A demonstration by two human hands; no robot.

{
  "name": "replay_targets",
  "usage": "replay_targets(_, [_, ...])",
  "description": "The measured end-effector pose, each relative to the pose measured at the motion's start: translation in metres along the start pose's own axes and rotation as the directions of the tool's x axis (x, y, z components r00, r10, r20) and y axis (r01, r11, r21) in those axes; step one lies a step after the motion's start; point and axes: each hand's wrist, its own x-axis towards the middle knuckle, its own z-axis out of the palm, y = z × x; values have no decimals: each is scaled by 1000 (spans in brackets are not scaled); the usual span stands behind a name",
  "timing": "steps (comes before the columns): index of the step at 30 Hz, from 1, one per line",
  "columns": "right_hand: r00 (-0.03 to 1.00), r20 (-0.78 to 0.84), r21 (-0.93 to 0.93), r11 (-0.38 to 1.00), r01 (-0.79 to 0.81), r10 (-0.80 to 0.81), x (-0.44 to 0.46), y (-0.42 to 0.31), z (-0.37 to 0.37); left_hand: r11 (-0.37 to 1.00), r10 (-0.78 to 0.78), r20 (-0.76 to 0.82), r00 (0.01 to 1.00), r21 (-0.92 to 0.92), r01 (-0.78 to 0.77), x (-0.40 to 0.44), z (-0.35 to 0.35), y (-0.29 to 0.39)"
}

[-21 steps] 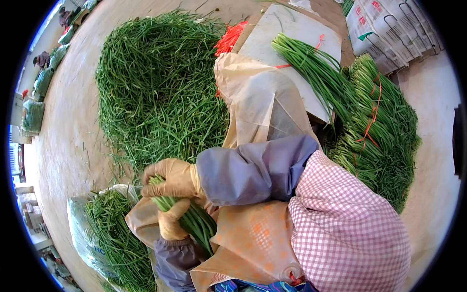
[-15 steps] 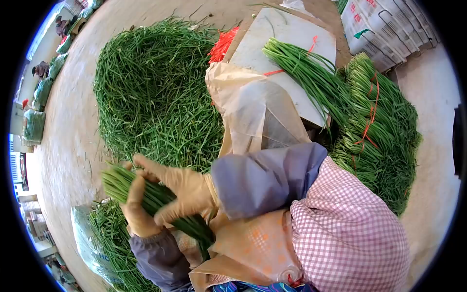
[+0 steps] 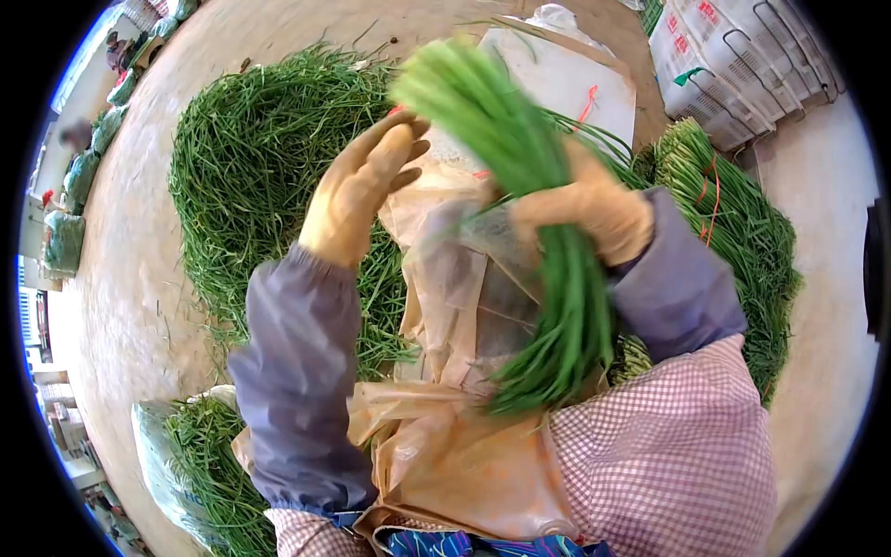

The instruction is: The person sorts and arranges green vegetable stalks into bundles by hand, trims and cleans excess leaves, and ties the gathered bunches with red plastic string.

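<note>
My right hand [image 3: 589,206], in a tan glove, is closed around the middle of a bunch of green chives [image 3: 501,121]. The pale stem ends point up and left, and the dark leaves hang over my lap; motion blurs the bunch. To its left, my gloved left hand [image 3: 362,181] is raised with its fingers stretched out and nothing in it. Behind the held bunch lies a white board [image 3: 608,97] with a red tie [image 3: 588,102] and more chives, mostly hidden. A tan apron [image 3: 464,446] covers my lap.
A large heap of loose chives [image 3: 269,176] lies on the floor at left. Tied bunches [image 3: 733,213] are stacked at right. White plastic crates [image 3: 733,65] stand at the upper right. A plastic sack [image 3: 172,464] with greens sits at the lower left. People are far off at left.
The bunch has moved from the lower left up and right, in front of the board. My left hand has come off it and risen; my right hand now grips it alone.
</note>
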Motion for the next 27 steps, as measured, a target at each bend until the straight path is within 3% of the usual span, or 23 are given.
replay_targets(2, [984, 4, -145, 974, 174, -176, -1, -6, -40, 906, -14, 19, 1000, 424, 4, 30, -2, -23])
replay_targets(3, [982, -31, -184, 967, 179, -188, 0, -2, -53, 759, -7, 19, 1000, 651, -8, 38, 2, -36])
replay_targets(5, [971, -93, -259, 947, 188, -218, 8, 12, -77, 484, -196, -2, 981, 870, 99, 54, 18, -46])
replay_targets(6, [968, -86, -318, 928, 196, -234, 15, 23, -88, 391, -235, 69, 970, 920, 29, 60, 20, -58])
replay_targets(8, [962, -64, -428, 878, 215, -267, 31, 44, -107, 541, -233, 353, 906, 821, -181, 73, 6, -78])
replay_targets(9, [971, -61, -588, 794, 152, -231, 37, 46, -112, 460, -294, 356, 887, 866, -195, 74, 6, -75])
replay_targets(11, [969, -215, -685, 726, -59, -124, 52, 57, -112, 284, -422, 339, 841, 930, -232, 75, 8, -71])
replay_targets(12, [952, -293, -719, 676, -163, -82, 60, 62, -111, 278, -400, 383, 832, 916, -288, 77, 6, -74])
replay_targets(13, [939, -258, -844, 525, -105, -227, 67, 72, -108, 274, -382, 423, 821, 901, -337, 77, 4, -79])
replay_targets(14, [936, -332, -886, 380, -266, -118, 67, 67, -108, 266, -360, 449, 818, 889, -372, 74, 2, -83])
replay_targets(16, [914, -402, -915, 27, -403, 51, 81, 52, -70, 305, -527, 245, 814, 948, -88, 72, 15, -65])
replay_targets(17, [978, -191, -982, 7, -191, -80, 80, 69, -84, 335, -490, 277, 826, 935, -115, 79, 7, -92])
replay_targets(18, [986, -46, -992, -107, -63, -158, 79, 79, -100, 387, -494, 176, 851, 921, 35, 68, 12, -72])
replay_targets(19, [942, 230, -964, -191, 186, -245, 87, 84, -120, 422, -429, 141, 892, 905, 60, 55, 11, -63])
replay_targets(20, [970, -244, -964, -109, -244, -13, 87, 66, -91, 475, -388, 107, 915, 875, 99, 42, 9, -51])
replay_targets(21, [971, -236, -951, -199, -237, -31, 95, 75, -112, 475, -363, 34, 931, 867, 154, 33, 3, -45])
replay_targets(23, [933, -356, -856, -418, -305, 48, 98, 60, -93, 706, -90, 25, 996, 707, 46, 0, -15, -54])
replay_targets(24, [911, -412, -782, -526, -333, 35, 97, 53, -92, 746, -24, -31, 999, 665, 39, -19, -24, -49])
replay_targets(25, [972, -199, -859, -454, -236, -128, 93, 45, -92, 784, 42, -83, 996, 620, 19, -42, -35, -41])
replay_targets(26, [956, 11, -913, -393, -109, -292, 88, 39, -90, 820, 100, -137, 985, 573, -4, -71, -47, -32])
replay_targets(27, [927, 96, -956, -293, -15, -363, 92, 33, -71, 842, 77, -185, 980, 538, 35, -100, -62, -21])
